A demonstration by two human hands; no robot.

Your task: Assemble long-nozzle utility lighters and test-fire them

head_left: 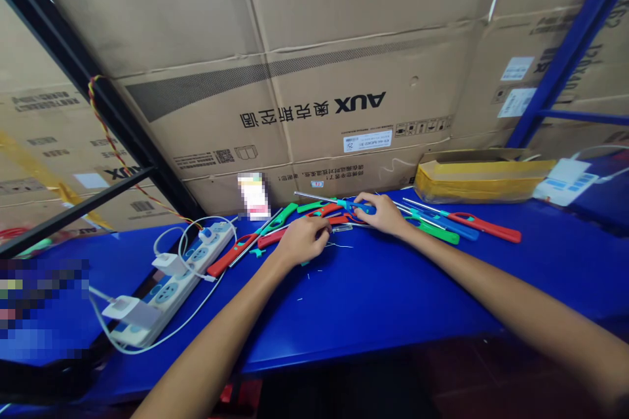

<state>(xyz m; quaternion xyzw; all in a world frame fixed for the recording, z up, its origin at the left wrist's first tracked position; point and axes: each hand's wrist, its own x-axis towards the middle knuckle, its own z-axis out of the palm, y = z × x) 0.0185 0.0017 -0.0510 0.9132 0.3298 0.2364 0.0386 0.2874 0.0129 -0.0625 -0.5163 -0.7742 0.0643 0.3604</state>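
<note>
Head camera: right hand (pixel 384 215) grips blue plastic lighter with long metal barrel (pixel 367 209), left hand (pixel 304 241) close by

Fingers bent around its handle, the right hand, partly closed, holds the blue lighter over the blue table (pixel 373 301). The lighter's long axis runs mainly sideways, its barrel reaching from the right hand toward the left and slightly away from the person, passing beyond the left hand. The right hand is nearer the handle. The left hand is curled, its fingertips tucked toward the palm; whether they pinch anything cannot be told. Just right of those fingertips lies a small clear plastic piece (pixel 343 228), nearer the left hand than the right.

Counted right of the right hand are three lighters: one red (pixel 497 228), one blue (pixel 460 227) and one green (pixel 443 234). Left of the left hand, two red lighters (pixel 234 256) and one green lighter (pixel 285 215) can be made out, with one loose teal plastic part (pixel 256 253) among them. More lighters overlap around and beyond the left hand, their number unclear. Farther left sits one white power strip (pixel 196 268); beyond the right hand, one yellow-taped cardboard box (pixel 466 188).
</note>
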